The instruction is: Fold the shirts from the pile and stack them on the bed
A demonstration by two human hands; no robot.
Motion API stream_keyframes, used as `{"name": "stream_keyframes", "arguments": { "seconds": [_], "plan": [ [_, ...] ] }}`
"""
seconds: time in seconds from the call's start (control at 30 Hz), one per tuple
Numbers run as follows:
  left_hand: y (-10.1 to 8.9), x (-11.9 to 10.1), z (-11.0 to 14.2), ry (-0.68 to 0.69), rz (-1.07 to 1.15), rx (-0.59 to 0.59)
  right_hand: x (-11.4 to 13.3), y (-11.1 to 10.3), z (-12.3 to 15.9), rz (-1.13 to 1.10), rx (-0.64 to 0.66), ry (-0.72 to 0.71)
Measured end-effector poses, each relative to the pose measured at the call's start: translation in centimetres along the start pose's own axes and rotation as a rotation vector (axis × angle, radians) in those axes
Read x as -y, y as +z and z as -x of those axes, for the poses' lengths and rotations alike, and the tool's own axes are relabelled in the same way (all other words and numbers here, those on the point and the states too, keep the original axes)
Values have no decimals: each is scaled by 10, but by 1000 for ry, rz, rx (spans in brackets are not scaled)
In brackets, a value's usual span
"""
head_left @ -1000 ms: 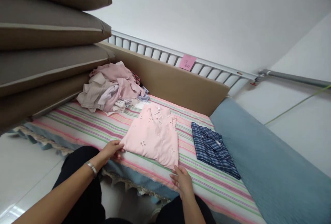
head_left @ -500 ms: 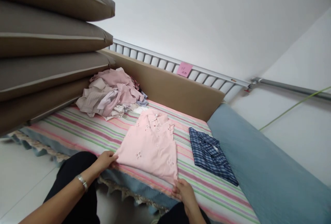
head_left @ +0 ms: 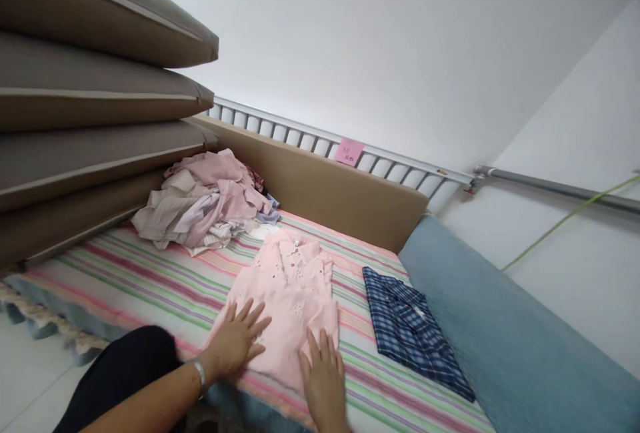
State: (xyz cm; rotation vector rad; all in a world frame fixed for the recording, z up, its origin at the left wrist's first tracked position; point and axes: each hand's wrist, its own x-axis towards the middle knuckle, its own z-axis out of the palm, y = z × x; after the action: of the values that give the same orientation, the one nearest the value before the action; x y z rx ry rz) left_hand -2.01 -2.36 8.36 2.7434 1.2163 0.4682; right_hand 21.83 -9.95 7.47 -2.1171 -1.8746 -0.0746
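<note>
A pink shirt (head_left: 287, 286) with cut-out flower patterns and a buttoned collar lies spread on the striped sheet, collar pointing away from me. My left hand (head_left: 235, 339), wearing a silver bracelet, rests with spread fingers on the shirt's lower left part. Flat over the lower right part lies my right hand (head_left: 323, 376), fingers stretched out. Neither hand grips anything. Some of the shirt's lower edge is hidden beneath my hands. To the right, a folded blue plaid shirt (head_left: 413, 323) lies on the sheet.
A heap of crumpled clothes (head_left: 205, 199) sits at the back left, beside stacked brown cushions (head_left: 100, 106). A tan board (head_left: 320, 176) and a metal rail with a pink note (head_left: 349, 151) run along the back. A blue padded surface (head_left: 500, 306) borders the right side.
Both hands have let go of the shirt's lower corners and moved onto its front with fingers spread. The view has tilted up slightly, so things sit lower in the picture.
</note>
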Motion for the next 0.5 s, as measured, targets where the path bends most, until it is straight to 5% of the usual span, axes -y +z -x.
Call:
{"name": "stream_keyframes", "arguments": {
  "seconds": [0.27, 0.5],
  "plan": [
    [9, 5, 6, 38, -50, -42, -8, 10, 3, 105, -26, -3],
    [-18, 8, -10, -39, 112, 64, -19, -3, -9, 21, 83, -5]
  ]
}}
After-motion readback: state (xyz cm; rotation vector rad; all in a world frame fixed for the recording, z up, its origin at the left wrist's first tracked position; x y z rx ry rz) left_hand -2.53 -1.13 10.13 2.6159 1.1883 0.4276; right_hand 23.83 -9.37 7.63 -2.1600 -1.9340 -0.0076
